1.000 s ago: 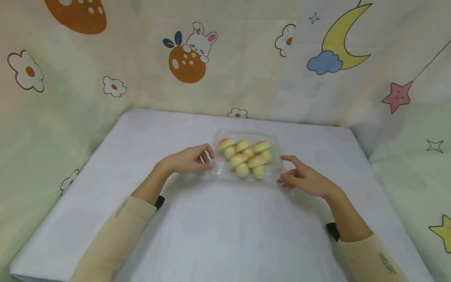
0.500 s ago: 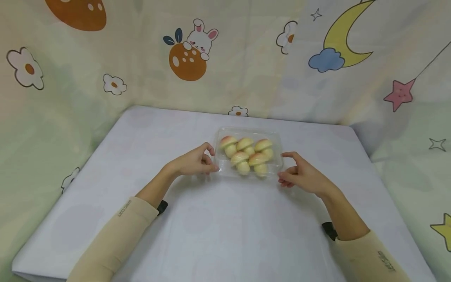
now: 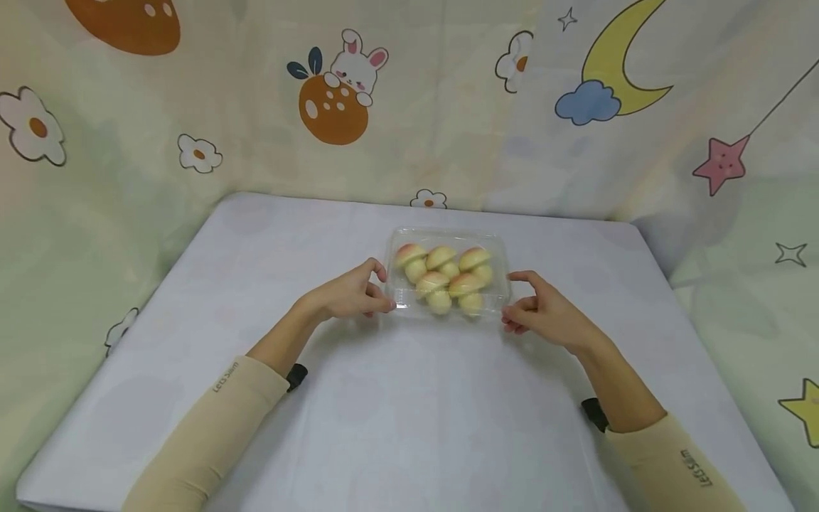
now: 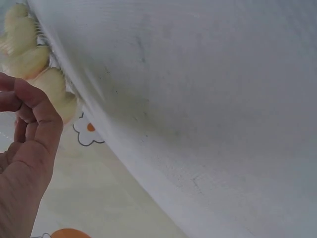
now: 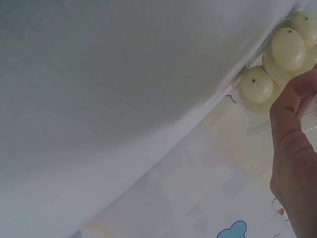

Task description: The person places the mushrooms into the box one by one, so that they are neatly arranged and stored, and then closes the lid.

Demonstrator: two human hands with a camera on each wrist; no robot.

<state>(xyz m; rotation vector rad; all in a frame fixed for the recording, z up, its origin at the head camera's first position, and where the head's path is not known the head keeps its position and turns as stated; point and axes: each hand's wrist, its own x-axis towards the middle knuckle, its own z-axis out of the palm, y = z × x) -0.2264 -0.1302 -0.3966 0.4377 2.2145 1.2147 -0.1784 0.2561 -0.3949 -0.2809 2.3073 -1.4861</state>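
Observation:
On the white-covered table, a clear plastic box (image 3: 409,294) holds several pale yellow, mushroom-shaped pieces (image 3: 441,281) with reddish caps. At the box's left side, my left hand (image 3: 348,293) holds it with curled fingers, the thumb at the near corner and the index finger further back. My right hand (image 3: 549,313) grips the opposite side in a similar way, thumb near the front corner. The left wrist view shows the hand (image 4: 32,134) beside the yellow pieces (image 4: 25,62). In the right wrist view, the bent fingers partly cover the pieces (image 5: 287,49).
A white cloth covers the table (image 3: 397,419). Behind it and at both sides hangs a printed curtain (image 3: 441,107) with flowers, a rabbit, a moon and stars. The table's back edge lies a little beyond the box.
Both hands have closed in slightly; the left thumb has come onto the box's near left corner. The box stays in about the same place, while the head view has shifted a little.

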